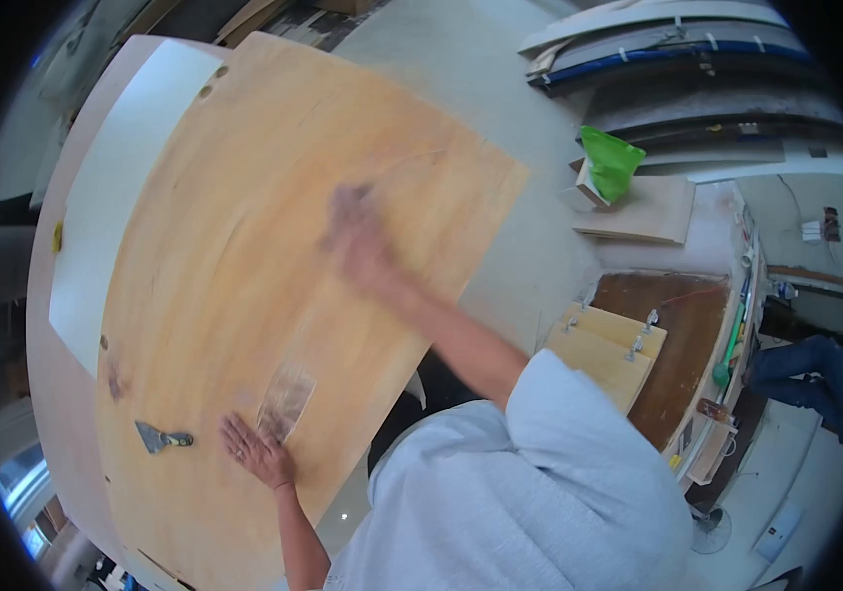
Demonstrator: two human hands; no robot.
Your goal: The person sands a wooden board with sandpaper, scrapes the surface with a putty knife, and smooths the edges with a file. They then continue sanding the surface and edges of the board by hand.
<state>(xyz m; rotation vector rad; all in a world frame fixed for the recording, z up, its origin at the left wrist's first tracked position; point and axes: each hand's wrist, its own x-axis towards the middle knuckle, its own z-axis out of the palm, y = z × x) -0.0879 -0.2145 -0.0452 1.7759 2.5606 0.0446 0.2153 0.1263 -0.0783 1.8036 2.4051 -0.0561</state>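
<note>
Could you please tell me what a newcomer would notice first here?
Probably the large wooden panel filling the centre-left, with the right hand blurred over its middle. The bright green item at upper right would likely stand out next. Then perhaps the scraper lying on the panel, beside the spread left hand.

Pale floor, stacked boards, brown-topped bench
</note>
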